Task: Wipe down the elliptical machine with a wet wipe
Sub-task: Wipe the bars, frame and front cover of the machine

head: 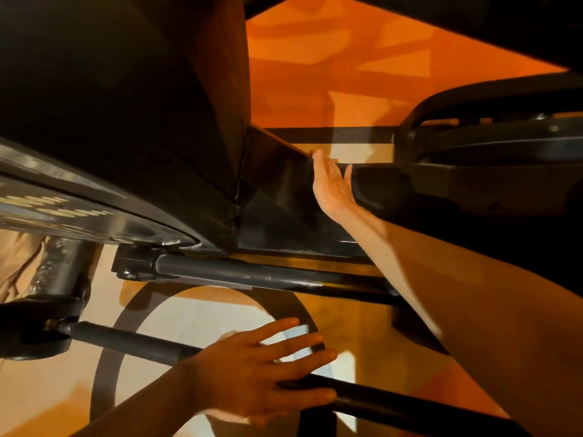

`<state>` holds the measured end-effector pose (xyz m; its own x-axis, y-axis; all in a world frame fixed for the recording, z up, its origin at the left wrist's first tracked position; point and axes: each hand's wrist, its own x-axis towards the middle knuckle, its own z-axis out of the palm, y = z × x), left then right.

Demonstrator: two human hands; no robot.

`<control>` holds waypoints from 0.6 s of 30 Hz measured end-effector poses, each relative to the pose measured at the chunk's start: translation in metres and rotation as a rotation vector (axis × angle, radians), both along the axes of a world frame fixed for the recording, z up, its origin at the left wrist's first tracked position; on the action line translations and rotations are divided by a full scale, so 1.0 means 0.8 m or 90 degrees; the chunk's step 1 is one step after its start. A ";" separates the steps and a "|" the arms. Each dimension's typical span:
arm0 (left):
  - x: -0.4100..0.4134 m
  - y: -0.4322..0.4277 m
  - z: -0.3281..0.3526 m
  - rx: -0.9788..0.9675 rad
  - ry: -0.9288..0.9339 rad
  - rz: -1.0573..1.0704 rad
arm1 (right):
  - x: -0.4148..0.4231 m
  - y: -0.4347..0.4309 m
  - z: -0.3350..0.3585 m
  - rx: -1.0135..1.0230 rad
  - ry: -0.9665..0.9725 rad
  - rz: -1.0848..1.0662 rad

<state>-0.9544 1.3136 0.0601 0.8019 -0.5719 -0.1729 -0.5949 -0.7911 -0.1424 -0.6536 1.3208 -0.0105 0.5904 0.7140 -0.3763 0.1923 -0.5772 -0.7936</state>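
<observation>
My left hand (252,364) lies spread over the near black rail (132,342) of the elliptical machine (126,105). I cannot tell whether the pale patch (298,340) under its fingers is the wet wipe or floor. Farther off, my right hand (331,184), fingers straight and together, presses flat on the machine's black side panel (277,190).

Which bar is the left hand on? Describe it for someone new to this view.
Start at the big dark housing filling the upper left. Below it, two dark bars run rightward over the floor. The one you want is the lower bar, under the left hand; the upper bar sits just beneath the housing, untouched.
</observation>
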 end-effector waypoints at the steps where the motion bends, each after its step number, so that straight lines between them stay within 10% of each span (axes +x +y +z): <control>1: 0.001 0.000 0.000 0.003 -0.001 0.001 | 0.004 -0.016 -0.011 -0.055 -0.079 0.038; 6: 0.004 0.001 -0.001 0.016 0.005 -0.009 | 0.016 -0.106 -0.052 -0.299 -0.417 0.053; 14: 0.005 0.000 -0.001 0.036 -0.007 -0.010 | 0.047 -0.171 -0.032 -0.405 -0.272 -0.304; 18: 0.004 0.000 0.000 0.029 0.011 -0.013 | 0.023 -0.110 -0.039 -0.373 -0.315 -0.120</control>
